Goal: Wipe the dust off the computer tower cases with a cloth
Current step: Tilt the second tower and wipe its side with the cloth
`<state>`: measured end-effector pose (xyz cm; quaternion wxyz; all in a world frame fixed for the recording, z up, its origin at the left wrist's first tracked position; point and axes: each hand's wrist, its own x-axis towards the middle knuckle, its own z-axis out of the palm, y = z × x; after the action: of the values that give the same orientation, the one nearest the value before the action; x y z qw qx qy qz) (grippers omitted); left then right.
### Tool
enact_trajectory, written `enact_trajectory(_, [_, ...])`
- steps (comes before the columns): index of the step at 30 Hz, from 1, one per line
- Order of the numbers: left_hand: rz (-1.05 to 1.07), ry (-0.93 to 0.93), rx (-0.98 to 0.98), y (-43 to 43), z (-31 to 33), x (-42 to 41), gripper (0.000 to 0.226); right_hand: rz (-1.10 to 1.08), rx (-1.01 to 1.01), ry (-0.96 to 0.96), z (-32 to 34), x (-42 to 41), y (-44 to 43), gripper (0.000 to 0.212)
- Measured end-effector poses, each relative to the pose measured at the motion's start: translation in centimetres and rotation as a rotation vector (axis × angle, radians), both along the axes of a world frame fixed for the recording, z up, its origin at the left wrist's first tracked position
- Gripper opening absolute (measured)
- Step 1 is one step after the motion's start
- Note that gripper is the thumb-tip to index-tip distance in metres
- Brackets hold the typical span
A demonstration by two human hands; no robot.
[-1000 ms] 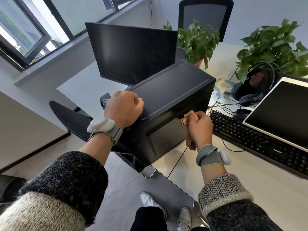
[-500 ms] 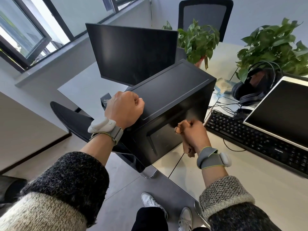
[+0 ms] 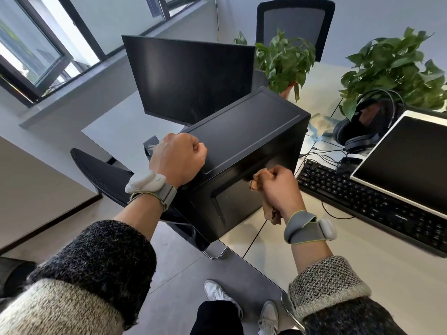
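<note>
A black computer tower case point(image 3: 244, 139) stands at the desk's near left corner, its top panel facing up. My left hand point(image 3: 177, 158) rests as a closed fist on the near left end of that top panel, holding nothing. My right hand point(image 3: 278, 189) grips a crumpled tan cloth point(image 3: 257, 180) and presses it against the case's right-facing side panel, near its upper part. A tail of the cloth hangs below my palm.
A dark monitor point(image 3: 191, 78) stands behind the case. A black keyboard point(image 3: 372, 204), a second screen point(image 3: 408, 155), headphones point(image 3: 358, 134) and cables lie to the right. Two potted plants point(image 3: 285, 61) sit at the back. A black chair seat point(image 3: 101, 172) is left of the desk.
My right hand with the cloth slid down and leftward along the side panel, then back up a little. My left fist and the case stayed put.
</note>
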<state>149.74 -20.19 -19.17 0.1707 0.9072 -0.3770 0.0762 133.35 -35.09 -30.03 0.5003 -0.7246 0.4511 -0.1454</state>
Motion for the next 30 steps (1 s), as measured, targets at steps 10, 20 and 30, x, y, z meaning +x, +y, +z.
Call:
enact_trajectory(10, [0.003, 0.009, 0.002, -0.1, -0.1, 0.1, 0.047, -0.186, -0.056, -0.171, -0.3, 0.2, 0.8, 0.021])
enact_trajectory(20, [0.028, 0.018, 0.012, 0.0, -0.1, 0.2, 0.045, -0.130, -0.093, -0.257, 1.2, 0.4, 1.0, 0.012])
enact_trajectory(30, [0.016, 0.007, 0.017, -0.2, 0.1, 0.1, 0.046, -0.029, -0.042, -0.208, 1.6, 0.1, 2.5, 0.016])
